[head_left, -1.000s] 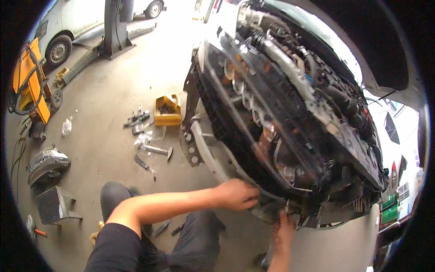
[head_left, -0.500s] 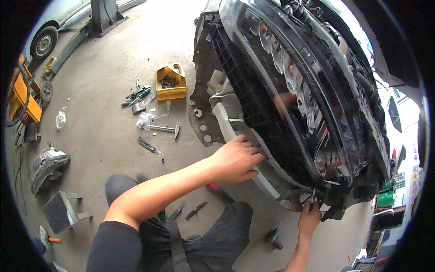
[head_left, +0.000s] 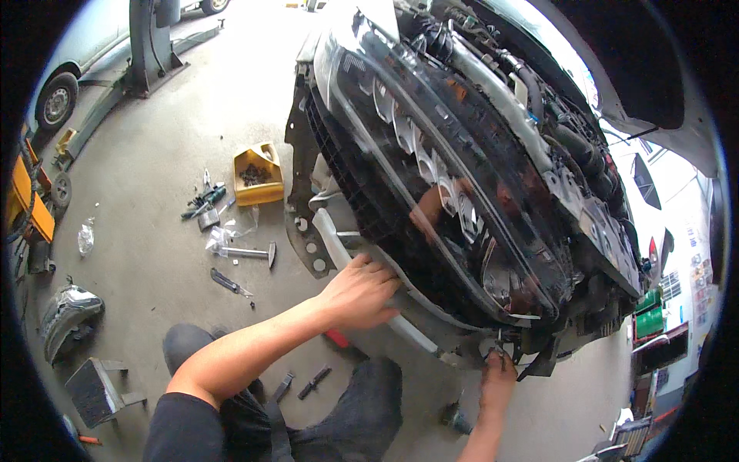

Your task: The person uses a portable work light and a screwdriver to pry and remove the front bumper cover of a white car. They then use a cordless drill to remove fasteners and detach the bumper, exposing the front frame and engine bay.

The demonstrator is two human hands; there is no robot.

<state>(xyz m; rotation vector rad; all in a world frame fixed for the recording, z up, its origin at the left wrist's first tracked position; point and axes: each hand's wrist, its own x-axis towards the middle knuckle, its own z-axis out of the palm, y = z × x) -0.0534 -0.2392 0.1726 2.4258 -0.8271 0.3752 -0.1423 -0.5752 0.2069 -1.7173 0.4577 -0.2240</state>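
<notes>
Grip of the left hand (head_left: 358,292) lies across a pale grey, gently curved bar (head_left: 416,334), fingers bent and thumb set apart from them; how firmly it closes on the bar cannot be told. The grip of the right hand (head_left: 498,371) is bunched, fingertips drawn together under the lower corner of a long, clear-lensed headlamp with silvery reflectors (head_left: 427,165). Small dark and metallic parts show at those fingertips, but whether they are held is too indistinct to tell.

The headlamp sits at the front corner of the car, ahead of both hands, slanting from upper left to lower right. Along its left edge runs a black, ribbed plastic panel (head_left: 339,158); beyond its right side is the exposed engine bay.

Near the knees, a slim dark tool (head_left: 314,382) lies on the grey concrete floor (head_left: 146,292). Just beside the right forearm is a dark, stubby tool (head_left: 459,420), its kind unclear. To the left of the headlamp stands a yellow, cut-open plastic container (head_left: 260,196) with small dark pieces (head_left: 254,175) inside. Below it lie a metal hammer (head_left: 245,252) and a dark-handled utility knife (head_left: 225,282).

Farther left, a detached clear-and-grey lamp unit (head_left: 71,317) rests near a black-topped metal stool (head_left: 91,391). At the upper left, a grey lift post (head_left: 152,46) stands beside a white vehicle (head_left: 81,38). Green drums (head_left: 649,314) show at the far right.
</notes>
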